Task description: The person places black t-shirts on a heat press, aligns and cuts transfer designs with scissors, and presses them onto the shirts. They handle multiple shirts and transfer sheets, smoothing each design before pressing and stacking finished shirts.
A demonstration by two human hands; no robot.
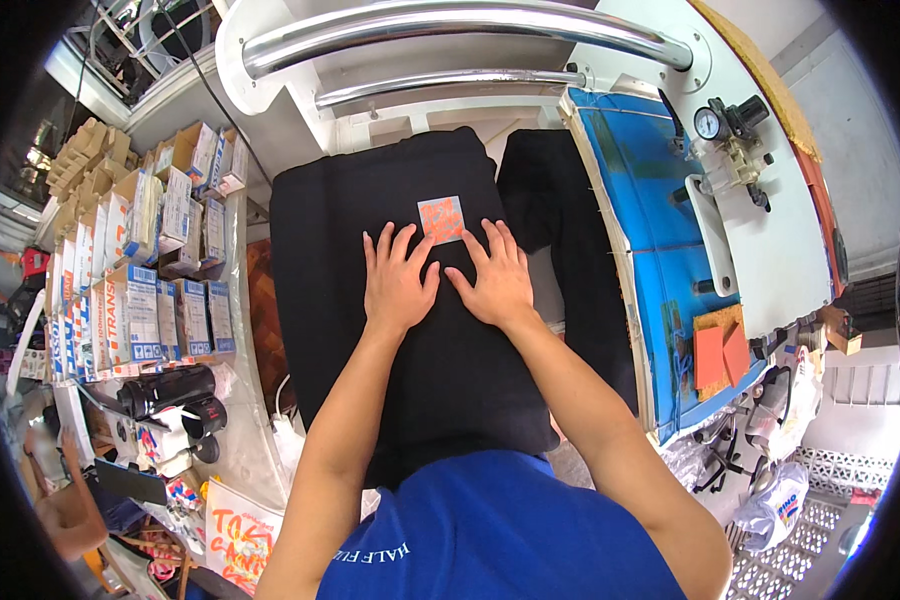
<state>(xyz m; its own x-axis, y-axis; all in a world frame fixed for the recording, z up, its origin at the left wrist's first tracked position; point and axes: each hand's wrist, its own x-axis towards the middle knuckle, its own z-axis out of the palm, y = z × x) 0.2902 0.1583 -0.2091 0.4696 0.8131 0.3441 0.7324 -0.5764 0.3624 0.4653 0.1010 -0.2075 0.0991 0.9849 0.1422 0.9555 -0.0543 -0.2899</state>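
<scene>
Cluttered workshop: black garment covers press platen.

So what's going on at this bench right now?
A person presses both palms flat on a black garment spread over a padded platen. The left hand and right hand lie side by side just below a small orange square transfer on the cloth. A blue-topped machine table stands to the right, stacked boxes to the left.

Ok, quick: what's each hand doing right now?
Left hand: open, flat on the black fabric.
Right hand: open, flat on the fabric, beside the orange patch.
</scene>
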